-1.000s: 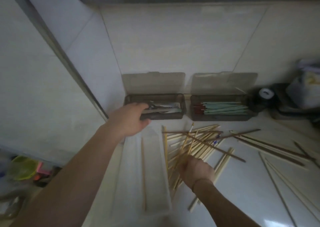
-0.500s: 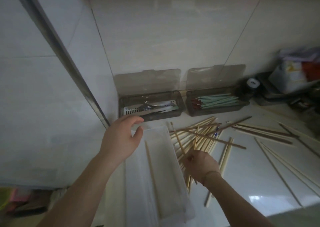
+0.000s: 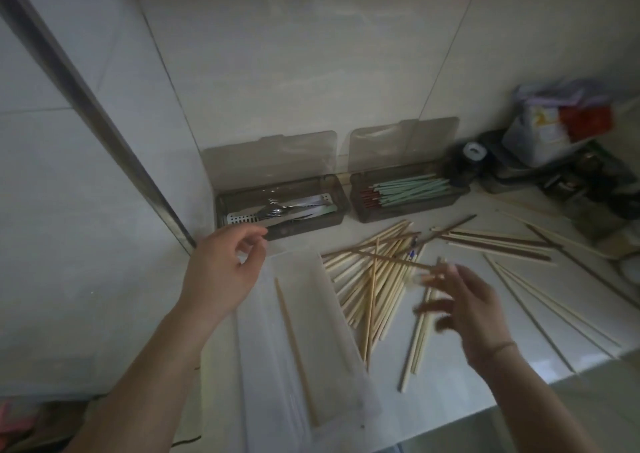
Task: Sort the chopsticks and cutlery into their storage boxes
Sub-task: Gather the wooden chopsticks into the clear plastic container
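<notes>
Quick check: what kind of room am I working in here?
Most likely a home kitchen counter: tiled wall behind, a cutlery box and a chopstick box against it, loose wooden chopsticks on the glossy countertop.

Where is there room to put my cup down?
Bare counter lies near the front edge, between the chopstick pile and the spread-out chopsticks. It is crowded in front of the two dark boxes.

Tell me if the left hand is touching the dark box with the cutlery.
Apart. In the head view the left hand hovers with fingers loosely curled just in front of the cutlery box; pale counter shows between its fingertips and the box's front wall.
</notes>
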`<control>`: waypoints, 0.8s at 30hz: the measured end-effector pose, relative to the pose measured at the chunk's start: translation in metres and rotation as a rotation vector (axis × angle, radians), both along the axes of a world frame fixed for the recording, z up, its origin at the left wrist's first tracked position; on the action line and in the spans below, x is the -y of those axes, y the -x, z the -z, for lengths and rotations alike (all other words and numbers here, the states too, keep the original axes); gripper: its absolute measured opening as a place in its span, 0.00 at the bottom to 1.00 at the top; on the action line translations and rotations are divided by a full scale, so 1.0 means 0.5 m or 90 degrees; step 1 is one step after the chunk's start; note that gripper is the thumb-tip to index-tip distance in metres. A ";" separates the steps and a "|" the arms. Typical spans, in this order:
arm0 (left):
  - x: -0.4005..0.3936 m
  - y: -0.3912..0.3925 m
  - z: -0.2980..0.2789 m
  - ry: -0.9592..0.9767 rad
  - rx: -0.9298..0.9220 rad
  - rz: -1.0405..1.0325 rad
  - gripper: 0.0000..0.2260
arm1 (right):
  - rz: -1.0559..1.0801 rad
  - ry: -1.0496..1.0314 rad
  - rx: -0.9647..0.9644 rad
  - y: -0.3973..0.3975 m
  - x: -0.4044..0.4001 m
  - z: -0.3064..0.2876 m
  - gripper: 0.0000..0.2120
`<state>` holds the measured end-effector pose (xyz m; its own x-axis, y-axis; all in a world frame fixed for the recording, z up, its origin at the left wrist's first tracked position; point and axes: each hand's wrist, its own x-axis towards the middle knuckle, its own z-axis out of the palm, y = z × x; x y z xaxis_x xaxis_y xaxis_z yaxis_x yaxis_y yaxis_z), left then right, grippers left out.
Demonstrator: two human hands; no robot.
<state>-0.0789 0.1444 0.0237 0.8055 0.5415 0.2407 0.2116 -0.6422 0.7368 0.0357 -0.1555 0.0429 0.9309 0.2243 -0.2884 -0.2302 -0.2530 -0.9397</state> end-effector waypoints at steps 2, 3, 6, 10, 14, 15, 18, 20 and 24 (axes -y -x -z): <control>0.002 0.002 0.002 -0.028 0.001 -0.004 0.12 | 0.057 -0.122 -0.036 -0.013 -0.048 -0.016 0.01; 0.004 0.001 0.001 -0.030 0.003 -0.002 0.11 | 0.041 -0.111 -0.003 -0.012 -0.076 -0.014 0.04; 0.007 0.001 0.000 -0.024 0.024 0.007 0.11 | -0.087 0.004 0.133 0.037 -0.173 0.022 0.14; 0.002 0.003 0.004 -0.014 0.034 -0.009 0.11 | -0.324 0.151 0.044 0.122 -0.259 0.117 0.16; 0.005 0.001 0.002 0.001 0.046 -0.010 0.10 | -0.411 0.255 0.063 0.140 -0.287 0.171 0.20; 0.005 0.000 0.000 0.006 0.049 -0.012 0.09 | -0.419 0.280 0.047 0.140 -0.291 0.179 0.18; 0.005 0.001 0.002 0.013 0.045 -0.011 0.10 | -0.417 0.308 0.029 0.141 -0.299 0.207 0.16; 0.005 0.003 0.004 0.012 0.047 -0.009 0.10 | -0.392 0.290 0.017 0.145 -0.295 0.215 0.18; 0.003 0.003 0.006 0.018 0.053 -0.014 0.09 | -0.391 0.257 0.062 0.164 -0.262 0.171 0.12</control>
<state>-0.0805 0.1427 0.0207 0.7706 0.5669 0.2913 0.1625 -0.6168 0.7702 -0.0463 -0.0245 -0.0424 0.6972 0.6073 -0.3809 0.1443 -0.6394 -0.7552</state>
